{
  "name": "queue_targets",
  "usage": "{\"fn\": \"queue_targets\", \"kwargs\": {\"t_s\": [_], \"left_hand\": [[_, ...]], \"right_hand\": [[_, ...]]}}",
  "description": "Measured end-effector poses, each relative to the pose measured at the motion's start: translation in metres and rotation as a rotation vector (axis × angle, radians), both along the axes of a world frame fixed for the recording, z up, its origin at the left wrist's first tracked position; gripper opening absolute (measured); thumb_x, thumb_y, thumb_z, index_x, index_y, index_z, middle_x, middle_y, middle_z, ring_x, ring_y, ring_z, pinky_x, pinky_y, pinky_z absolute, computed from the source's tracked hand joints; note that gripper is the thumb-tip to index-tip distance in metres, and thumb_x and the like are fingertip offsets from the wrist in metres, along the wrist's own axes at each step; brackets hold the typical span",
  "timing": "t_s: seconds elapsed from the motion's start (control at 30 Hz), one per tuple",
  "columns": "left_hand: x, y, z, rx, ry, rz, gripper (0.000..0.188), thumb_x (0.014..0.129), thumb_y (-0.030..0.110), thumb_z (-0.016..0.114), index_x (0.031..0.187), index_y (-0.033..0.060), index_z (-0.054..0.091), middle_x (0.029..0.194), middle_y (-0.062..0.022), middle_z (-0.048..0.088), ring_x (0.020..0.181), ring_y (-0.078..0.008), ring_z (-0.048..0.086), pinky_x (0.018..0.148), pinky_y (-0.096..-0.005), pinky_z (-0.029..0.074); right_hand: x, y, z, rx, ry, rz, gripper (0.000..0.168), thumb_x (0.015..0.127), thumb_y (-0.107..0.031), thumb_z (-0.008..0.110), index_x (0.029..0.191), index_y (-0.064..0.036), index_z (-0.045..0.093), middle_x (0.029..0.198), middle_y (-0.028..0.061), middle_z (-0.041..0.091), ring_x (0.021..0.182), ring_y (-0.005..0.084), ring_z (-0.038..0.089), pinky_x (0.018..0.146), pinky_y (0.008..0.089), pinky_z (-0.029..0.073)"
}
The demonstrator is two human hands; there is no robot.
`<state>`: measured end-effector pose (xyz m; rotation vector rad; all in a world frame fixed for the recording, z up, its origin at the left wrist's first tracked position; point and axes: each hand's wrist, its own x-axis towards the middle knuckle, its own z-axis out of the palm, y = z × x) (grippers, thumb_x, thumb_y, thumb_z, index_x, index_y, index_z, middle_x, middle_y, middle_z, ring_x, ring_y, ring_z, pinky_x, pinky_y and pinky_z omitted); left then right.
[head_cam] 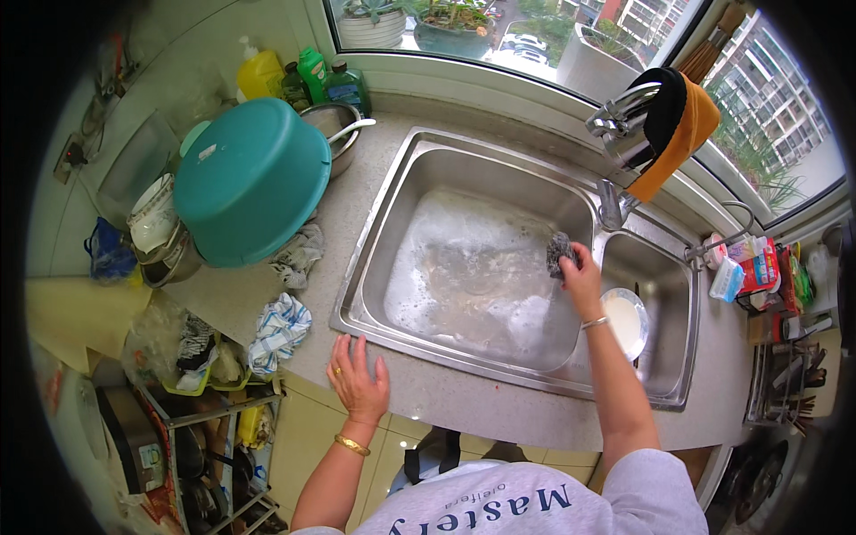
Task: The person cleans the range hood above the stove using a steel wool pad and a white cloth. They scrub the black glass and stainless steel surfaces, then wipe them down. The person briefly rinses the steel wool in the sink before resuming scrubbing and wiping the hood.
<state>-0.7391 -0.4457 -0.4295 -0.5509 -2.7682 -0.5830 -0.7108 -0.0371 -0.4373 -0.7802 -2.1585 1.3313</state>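
My right hand (580,271) grips a dark grey scrubbing pad (560,255) at the right side of the large sink basin. Sudsy water (468,274) covers the floor of this stainless steel basin (495,170). In the smaller basin to the right, partly behind my right forearm, lies a white plate (625,324) with a patterned rim. My left hand (359,378) rests on the counter's front edge, left of the sink's near corner, fingers apart and holding nothing. A chrome faucet (610,204) stands behind the divider, with an orange and black cloth (677,144) draped over its upper part.
An upturned teal basin (251,180), a metal bowl (328,120), stacked bowls (152,214) and a checked cloth (281,331) are on the left counter. Bottles (311,73) stand by the window. Packets (756,267) lie at the right. A metal rack (221,414) stands below left.
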Motion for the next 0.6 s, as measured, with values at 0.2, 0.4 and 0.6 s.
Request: {"fn": "queue_targets", "kwargs": {"t_s": [0.2, 0.4, 0.6], "left_hand": [[0.003, -0.003, -0.004, 0.002, -0.008, -0.002, 0.049, 0.078, 0.019, 0.061, 0.123, 0.0044, 0.049, 0.127, -0.0183, 0.043, 0.123, -0.0348, 0.039, 0.098, -0.0479, 0.029], [0.001, -0.003, -0.004, -0.011, 0.009, -0.013, 0.050, 0.078, 0.020, 0.061, 0.124, 0.0045, 0.048, 0.127, -0.0183, 0.043, 0.123, -0.0346, 0.039, 0.098, -0.0478, 0.029], [0.001, -0.005, -0.004, -0.005, -0.007, -0.007, 0.049, 0.078, 0.017, 0.061, 0.124, 0.0048, 0.048, 0.127, -0.0170, 0.043, 0.123, -0.0339, 0.038, 0.098, -0.0467, 0.029]], "right_hand": [[0.009, -0.048, 0.008, -0.201, -0.766, 0.477, 0.025, 0.074, -0.019, 0.062, 0.094, -0.005, 0.066, 0.073, 0.0037, 0.064, 0.069, 0.0110, 0.058, 0.067, 0.0281, 0.048], [0.006, -0.024, -0.016, -0.161, -0.014, 0.085, 0.025, 0.075, -0.011, 0.059, 0.097, -0.002, 0.066, 0.081, 0.0080, 0.067, 0.072, 0.0146, 0.060, 0.065, 0.0279, 0.049], [0.006, -0.023, 0.019, -0.379, -0.341, 0.411, 0.027, 0.081, -0.018, 0.053, 0.098, -0.002, 0.067, 0.070, 0.0022, 0.062, 0.060, 0.0109, 0.057, 0.051, 0.0261, 0.046]]}}
